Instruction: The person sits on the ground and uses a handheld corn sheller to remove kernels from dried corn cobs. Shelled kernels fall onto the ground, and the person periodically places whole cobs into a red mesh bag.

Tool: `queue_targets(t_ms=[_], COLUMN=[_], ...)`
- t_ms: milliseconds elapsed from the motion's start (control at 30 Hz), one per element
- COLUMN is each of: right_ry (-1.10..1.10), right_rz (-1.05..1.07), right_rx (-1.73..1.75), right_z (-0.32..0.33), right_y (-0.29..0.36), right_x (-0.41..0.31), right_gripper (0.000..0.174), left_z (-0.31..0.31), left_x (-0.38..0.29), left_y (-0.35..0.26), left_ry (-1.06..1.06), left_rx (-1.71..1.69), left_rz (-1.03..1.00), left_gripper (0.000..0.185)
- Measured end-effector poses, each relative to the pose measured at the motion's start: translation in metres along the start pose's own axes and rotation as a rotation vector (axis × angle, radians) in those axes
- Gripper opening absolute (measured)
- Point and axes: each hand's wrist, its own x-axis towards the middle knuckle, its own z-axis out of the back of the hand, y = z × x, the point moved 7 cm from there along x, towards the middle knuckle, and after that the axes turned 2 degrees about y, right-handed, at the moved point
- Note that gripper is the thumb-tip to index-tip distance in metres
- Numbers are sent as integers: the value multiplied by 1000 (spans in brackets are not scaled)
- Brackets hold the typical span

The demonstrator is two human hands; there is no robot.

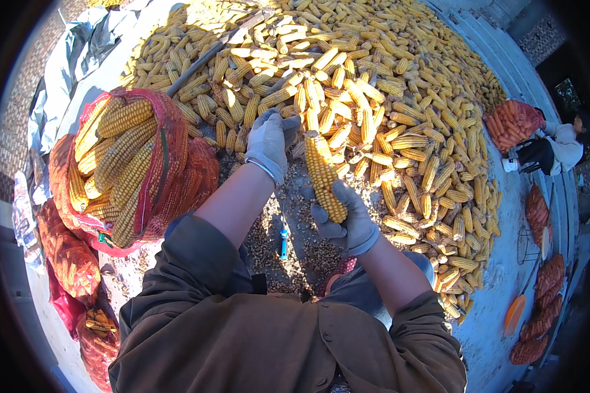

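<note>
In my right hand (349, 216), gloved in grey, I grip the lower end of a yellow corn cob (322, 172), which tilts up and away from me. My left hand (270, 140), gloved too, is at the near edge of a large pile of corn cobs (398, 118). Its thumb stands off from the fingers, and I see nothing held there; the palm is hidden. On the ground between my forearms lies a tool with a blue handle (283, 244) and a thin shaft. Loose kernels (319, 255) are scattered around it.
A red mesh sack (164, 147) full of cobs stands open on the left, with more filled sacks (71, 260) behind it. A long pole (211, 51) lies across the pile. On the right, a person (553, 145) is beside another sack (514, 125); an orange shovel-like tool (515, 314) lies nearer.
</note>
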Motion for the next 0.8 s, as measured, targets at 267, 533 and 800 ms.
queue_targets(t_ms=[267, 533, 800], right_ry=[-43, 101, 225], right_rz=[114, 66, 62], right_rx=[52, 150, 203], right_z=[42, 13, -11], right_y=[12, 9, 20], right_x=[6, 2, -9], right_gripper=[51, 61, 82], left_z=[-45, -23, -31], left_x=[-61, -32, -23], left_y=[-5, 10, 11], left_ry=[447, 319, 392], left_rx=[1042, 798, 291], left_rz=[-152, -202, 102], left_gripper=[57, 43, 63])
